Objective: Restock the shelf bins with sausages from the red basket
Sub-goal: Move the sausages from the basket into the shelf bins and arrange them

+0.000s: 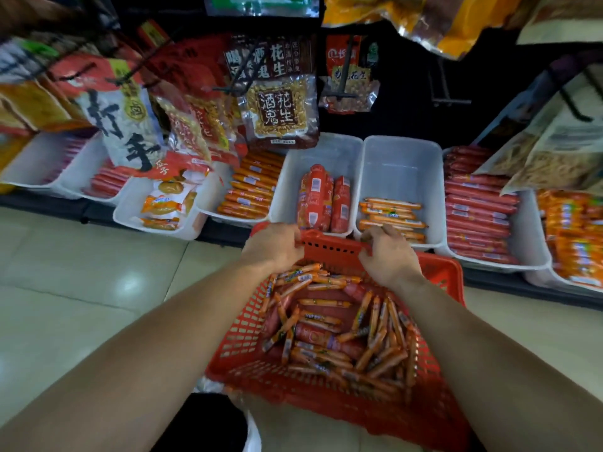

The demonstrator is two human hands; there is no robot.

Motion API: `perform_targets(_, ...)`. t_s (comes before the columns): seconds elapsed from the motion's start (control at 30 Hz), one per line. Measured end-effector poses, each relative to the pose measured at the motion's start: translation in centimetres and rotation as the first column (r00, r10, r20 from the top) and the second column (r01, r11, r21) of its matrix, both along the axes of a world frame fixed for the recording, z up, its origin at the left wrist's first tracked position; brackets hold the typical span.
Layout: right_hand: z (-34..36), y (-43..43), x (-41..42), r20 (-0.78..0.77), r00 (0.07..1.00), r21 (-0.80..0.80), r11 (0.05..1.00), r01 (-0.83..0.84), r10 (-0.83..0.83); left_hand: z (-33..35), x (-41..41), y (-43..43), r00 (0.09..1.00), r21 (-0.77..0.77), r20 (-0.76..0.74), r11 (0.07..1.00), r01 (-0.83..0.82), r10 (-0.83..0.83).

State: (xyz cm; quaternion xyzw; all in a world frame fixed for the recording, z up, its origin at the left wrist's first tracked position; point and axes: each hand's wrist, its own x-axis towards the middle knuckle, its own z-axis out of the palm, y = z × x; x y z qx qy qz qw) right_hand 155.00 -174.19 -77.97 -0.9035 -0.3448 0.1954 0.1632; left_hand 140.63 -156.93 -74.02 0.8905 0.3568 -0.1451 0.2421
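Barely started imo: left hand (272,244) and right hand (388,256) both curl their fingers over the far rim of the red plastic mesh basket (241,327), piled with thin orange-wrapped sausages (329,324), while the white plastic bin (401,164) ahead looks mostly empty.

Soft light fell from overhead and left a pale glare patch on the glossy cream floor tiles (129,282). The shelf's back above the white plastic bins (403,158) lay in deep shadow. The wide lens bowed the bin row; the hanging foil snack packets (456,24) at the top corners were smeared, and the near rim of the red plastic mesh basket (326,402) was blurred.
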Motion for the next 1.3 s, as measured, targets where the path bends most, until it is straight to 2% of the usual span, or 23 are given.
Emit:
perform_targets(0.2, -2.9, -4.7, -2.5, -0.054, 0.998, -0.155, 0.988, -0.028, 0.019, -5.4, -5.9, -4.8, 0.985, -0.033, -0.166, 0.998, 0.049, -0.054)
perform_targets(0.33, -7.0, -6.3, -3.1, -0.083, 0.995, -0.307, 0.948, -0.082, 0.059, -10.5, -7.9, -6.5, 0.968, -0.117, -0.24, 0.992, 0.043, -0.071)
perform_targets(0.43, -10.1, -7.2, -3.6, -0.2, 0.979, -0.345, 0.938, -0.043, -0.028, -13.7, -7.9, -7.4, 0.946, -0.188, -0.29, 0.978, 0.093, -0.145)
perform_targets(0.5, -12.2, -8.1, -4.4, -0.215, 0.971, -0.377, 0.926, 0.016, -0.104, -15.3, -7.2, -7.9, 0.93, -0.21, -0.302, 0.967, 0.148, -0.208)
perform_targets(0.7, -16.4, -8.7, -8.2, -0.068, 0.945, -0.377, 0.885, 0.272, -0.319, -20.1, -4.9, -9.2, 0.88, -0.298, -0.326, 0.921, 0.251, -0.345)
perform_targets(0.77, -16.9, -8.2, -9.0, 0.034, 0.945, -0.396, 0.864, 0.313, -0.326, -20.9, -4.0, -9.4, 0.879, -0.286, -0.329, 0.924, 0.254, -0.344)
perform_targets(0.83, -17.3, -8.0, -8.7, 0.068, 0.939, -0.429, 0.84, 0.332, -0.336, -21.7, -3.1, -9.3, 0.885, -0.304, -0.343, 0.929, 0.21, -0.313)
perform_targets(0.93, -17.6, -8.1, -7.7, -0.009, 0.926, -0.449, 0.829, 0.333, -0.377, -22.8, -2.5, -9.0, 0.888, -0.355, -0.381, 0.928, 0.116, -0.257)
perform_targets(1.0, -17.6, -8.5, -7.4, -0.043, 0.928, -0.422, 0.849, 0.319, -0.37, -23.1, -2.5, -8.8, 0.884, -0.362, -0.391, 0.926, 0.109, -0.257)
perform_targets(1.17, -18.2, -8.7, -6.4, -0.212, 0.893, -0.393, 0.871, 0.295, -0.398, -22.9, -2.4, -8.4, 0.853, -0.243, -0.406, 0.938, 0.246, -0.328)
perform_targets(1.3, -18.5, -8.5, -6.4, -0.257, 0.889, -0.38, 0.886, 0.267, -0.378, -22.6, -2.4, -8.4, 0.806, -0.191, -0.454, 0.925, 0.328, -0.379)
